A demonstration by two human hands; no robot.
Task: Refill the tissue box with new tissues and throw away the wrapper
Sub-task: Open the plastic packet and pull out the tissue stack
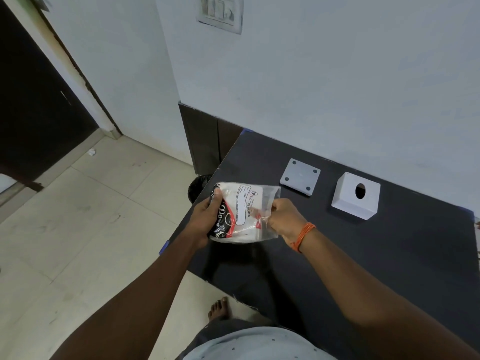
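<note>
The person is opening the tissue pack (241,213), held above the worktop's (363,255) left edge: left hand (207,219) fingers wrap one end, right hand (284,219) fingers pinch the clear wrapper. Next probably comes tearing it, then filling the tissue box (355,196) by the back edge.

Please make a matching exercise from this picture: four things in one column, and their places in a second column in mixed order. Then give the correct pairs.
Things:
1. tissue pack
2. white tissue box
3. flat grey base plate
4. black bin

Places:
A. on the floor beside the table's left edge
B. held in both hands
C. on the table, right of the grey plate
D. lying on the table near the wall, four dark dots up

Pairs: 1-B, 2-C, 3-D, 4-A
</note>
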